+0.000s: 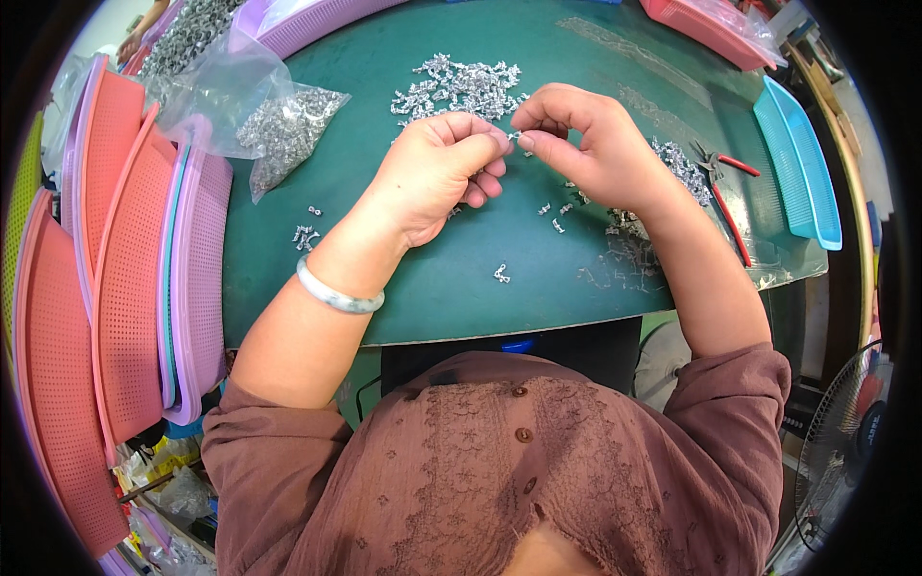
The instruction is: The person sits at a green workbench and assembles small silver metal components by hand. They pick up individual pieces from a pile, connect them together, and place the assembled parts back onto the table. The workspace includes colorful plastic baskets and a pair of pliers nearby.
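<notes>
Both my hands meet above the middle of the green table (pixel 432 288). Between the fingertips is a small silvery metal piece (pixel 514 136), mostly covered by them. My left hand (pixel 442 173) pinches it with thumb and forefinger, the other fingers curled under. From the other side my right hand (pixel 588 144) pinches it between thumb and forefinger. A pile of similar small metal pieces (pixel 456 86) lies just beyond the hands. A few loose pieces (pixel 557 219) are scattered below the right hand, and one more small piece (pixel 501 274) lies closer to me.
Red-handled pliers (pixel 720 178) lie at the right, beside another heap of metal pieces (pixel 682 168) and a blue basket (pixel 797 163). A clear bag of metal pieces (pixel 288 130) rests at the left, near stacked pink baskets (pixel 72 374). A fan (pixel 840 422) stands at lower right.
</notes>
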`<state>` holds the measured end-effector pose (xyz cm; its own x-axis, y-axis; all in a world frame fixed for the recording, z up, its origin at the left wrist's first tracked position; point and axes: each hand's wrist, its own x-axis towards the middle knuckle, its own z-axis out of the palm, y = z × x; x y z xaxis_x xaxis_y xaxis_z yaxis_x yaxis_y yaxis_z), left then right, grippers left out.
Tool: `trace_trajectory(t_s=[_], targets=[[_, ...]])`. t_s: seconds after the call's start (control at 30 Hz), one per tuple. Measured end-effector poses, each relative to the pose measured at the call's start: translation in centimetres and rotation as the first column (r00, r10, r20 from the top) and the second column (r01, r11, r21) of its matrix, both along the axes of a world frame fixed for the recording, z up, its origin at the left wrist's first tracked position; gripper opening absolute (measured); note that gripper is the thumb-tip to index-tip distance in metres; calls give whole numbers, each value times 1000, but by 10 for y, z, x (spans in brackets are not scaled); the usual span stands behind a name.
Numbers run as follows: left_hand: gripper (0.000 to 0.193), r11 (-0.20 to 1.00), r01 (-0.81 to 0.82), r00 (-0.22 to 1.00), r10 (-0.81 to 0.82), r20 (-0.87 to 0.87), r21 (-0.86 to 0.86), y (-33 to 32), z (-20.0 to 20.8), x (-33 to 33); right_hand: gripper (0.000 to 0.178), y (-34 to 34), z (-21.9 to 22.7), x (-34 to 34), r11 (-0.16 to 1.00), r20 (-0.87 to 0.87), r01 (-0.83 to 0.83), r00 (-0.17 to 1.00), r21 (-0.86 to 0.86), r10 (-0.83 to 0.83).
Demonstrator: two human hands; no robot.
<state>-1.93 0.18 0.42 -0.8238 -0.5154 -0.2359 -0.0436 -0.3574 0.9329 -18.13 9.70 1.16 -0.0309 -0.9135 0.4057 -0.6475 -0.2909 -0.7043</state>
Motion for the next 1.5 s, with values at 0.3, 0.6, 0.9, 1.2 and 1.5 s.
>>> trace_trajectory(t_s=[0.3,0.6,0.9,1.2,1.5], targets=[[12,1000,-8,1000,8,-17,-28,2,1,-1,9,0,0,-1,1000,27,3,1000,23,-3],[13,1000,6,999,-8,-42,-29,1,-1,0,10,0,1,-1,1000,9,-10,1000,-17,11],[12,996,3,1000,-4,-19,-86,3,0,-1,11,0,1,-2,999,-4,-27,1000,19,27],[14,995,-13,1000,11,-18,-102,3,1,-1,12,-3,-7,-19,998,-308,43,951,47,-27],[11,999,-17,1000,17,-2,-47,2,0,-1,15,0,-5,-19,987,-359,55,933,152,4]])
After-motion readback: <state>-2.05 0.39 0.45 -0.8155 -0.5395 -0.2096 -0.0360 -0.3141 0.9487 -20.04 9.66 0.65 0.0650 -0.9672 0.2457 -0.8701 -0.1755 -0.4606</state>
